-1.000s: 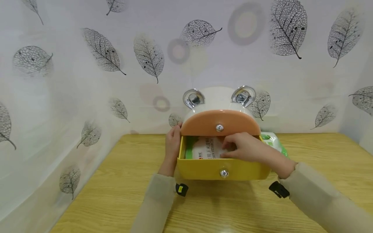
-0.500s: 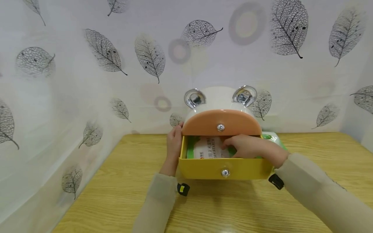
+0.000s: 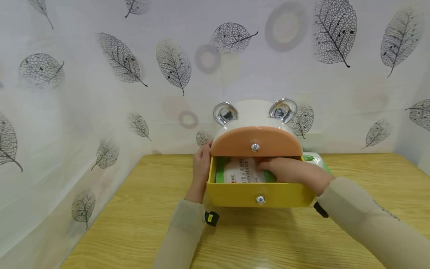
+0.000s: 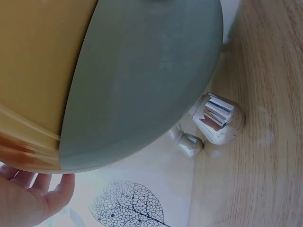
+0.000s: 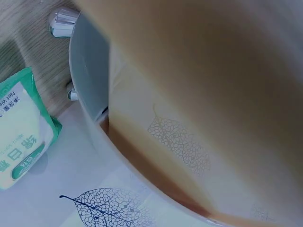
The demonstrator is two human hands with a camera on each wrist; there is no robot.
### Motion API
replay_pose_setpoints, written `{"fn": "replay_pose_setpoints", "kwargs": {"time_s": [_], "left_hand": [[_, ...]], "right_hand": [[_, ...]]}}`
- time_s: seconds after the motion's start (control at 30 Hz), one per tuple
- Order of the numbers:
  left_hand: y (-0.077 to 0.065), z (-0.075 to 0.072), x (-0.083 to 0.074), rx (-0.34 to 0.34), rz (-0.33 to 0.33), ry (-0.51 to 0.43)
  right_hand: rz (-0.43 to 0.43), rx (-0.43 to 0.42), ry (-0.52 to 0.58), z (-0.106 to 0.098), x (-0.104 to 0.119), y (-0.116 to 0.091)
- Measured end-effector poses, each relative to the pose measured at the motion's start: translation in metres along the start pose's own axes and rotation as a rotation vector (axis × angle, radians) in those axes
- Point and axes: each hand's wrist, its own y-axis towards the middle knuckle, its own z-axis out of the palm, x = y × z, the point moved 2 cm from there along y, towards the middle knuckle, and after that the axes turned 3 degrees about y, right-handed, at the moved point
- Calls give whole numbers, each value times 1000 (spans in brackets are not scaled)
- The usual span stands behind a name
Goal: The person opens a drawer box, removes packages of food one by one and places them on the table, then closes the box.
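Yellow drawer point(image 3: 231, 195) juts above a wooden table point(image 3: 134, 224) before leaf-printed sheeting point(image 3: 250, 80).

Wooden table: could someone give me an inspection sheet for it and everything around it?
Surface: wooden table; a frog-like cabinet stands on it on silver feet.
Job's things: yellow drawer pulled out, holding a corn starch packet.
Clutter: green-and-white packet beside the cabinet, on the person's right.
Grippers: bare hands; left hand touches the cabinet's side; right hand is in the drawer, partly hidden.
Cables: nothing seen.
Surroundings: leaf-print backdrop.
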Motion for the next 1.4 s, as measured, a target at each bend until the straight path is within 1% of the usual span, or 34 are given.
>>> {"fn": "replay_pose_setpoints", "kwargs": {"time_s": [0.03, 0.07, 0.1, 0.2, 0.37, 0.5, 0.6, 0.7, 0.87, 0.93, 1.03, 1.23, 1.4], "left_hand": [[0, 0, 0, -3, 3, 4], [0, 0, 0, -6, 4, 8], [0, 0, 0, -9, 4, 10], [0, -1, 1, -8, 4, 7], [-1, 0, 0, 6, -2, 4], [-2, 0, 0, 5, 8, 2], [-2, 0, -1, 2, 7, 5], [-2, 0, -1, 5, 5, 8], [-1, 0, 0, 0, -3, 17], [0, 0, 1, -1, -9, 17], [0, 1, 2, 4, -17, 11], [1, 0, 2, 0, -9, 23], [1, -2, 2, 1, 9, 44]], "right_hand": [[13, -2, 18, 0, 0, 0], [4, 1, -2, 1, 0, 0], [-30, 6, -70, 1, 0, 0], [-68, 34, -157, 0, 1, 0], [-94, 76, -272, -1, 1, 0], [-185, 81, -405, -2, 4, 1], [-242, 76, -447, -4, 8, 0], [-282, 54, -451, -5, 10, 0], [-329, -26, -467, -6, 11, 0], [-346, -75, -487, -7, 11, -1], [-348, -161, -529, -9, 12, -5], [-326, -324, -611, -12, 21, -11], [-248, -417, -641, -14, 31, -21]]}}
